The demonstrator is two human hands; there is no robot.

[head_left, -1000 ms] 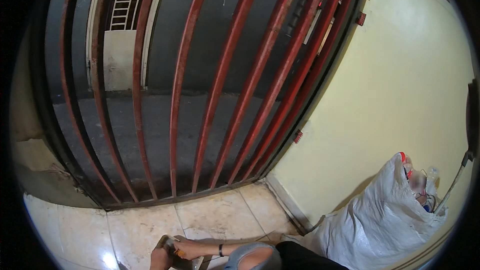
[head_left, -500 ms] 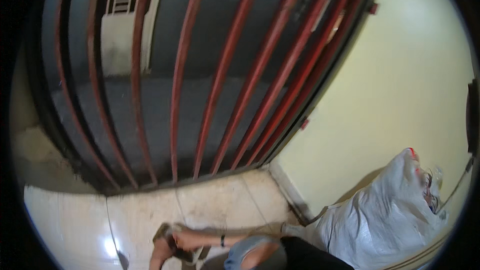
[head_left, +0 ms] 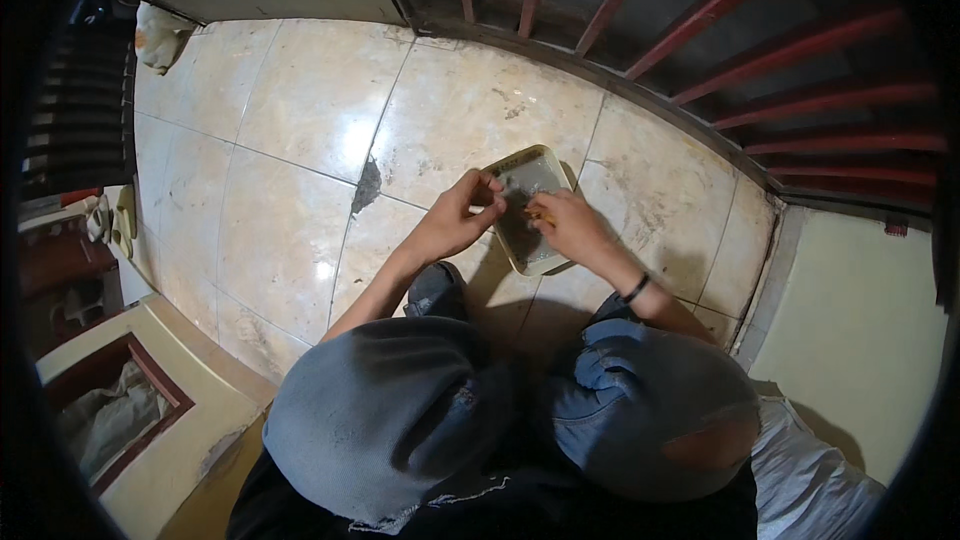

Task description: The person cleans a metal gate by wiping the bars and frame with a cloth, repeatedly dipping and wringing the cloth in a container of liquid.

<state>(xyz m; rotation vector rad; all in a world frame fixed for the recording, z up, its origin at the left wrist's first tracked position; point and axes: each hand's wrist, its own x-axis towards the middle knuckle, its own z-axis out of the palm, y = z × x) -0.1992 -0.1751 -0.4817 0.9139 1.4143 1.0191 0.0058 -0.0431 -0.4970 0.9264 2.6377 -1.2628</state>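
A shallow rectangular tray (head_left: 547, 265) with a cream rim stands on the tiled floor in front of my feet. Its inside looks grey and wet, with small specks or bubbles. Over its left edge is my left hand (head_left: 455, 217), fingers curled and thumb close to the forefinger; what they hold, if anything, cannot be made out. From the right, my right hand (head_left: 580, 230) reaches over the tray, its fingers closed on a small orange-brown thing (head_left: 541, 214) whose kind is unclear.
Red gate bars (head_left: 735, 2) run along the far right. A white sack (head_left: 810, 475) sits beside my right knee. At left stand a cream cabinet (head_left: 165, 365) and a dark slatted rack (head_left: 80, 110). A dark patch (head_left: 367, 187) marks the floor tiles (head_left: 290, 100).
The view has swung down from the gate to the floor, so the tray and both hands now show near the middle. The hands appeared close together before and are now apart.
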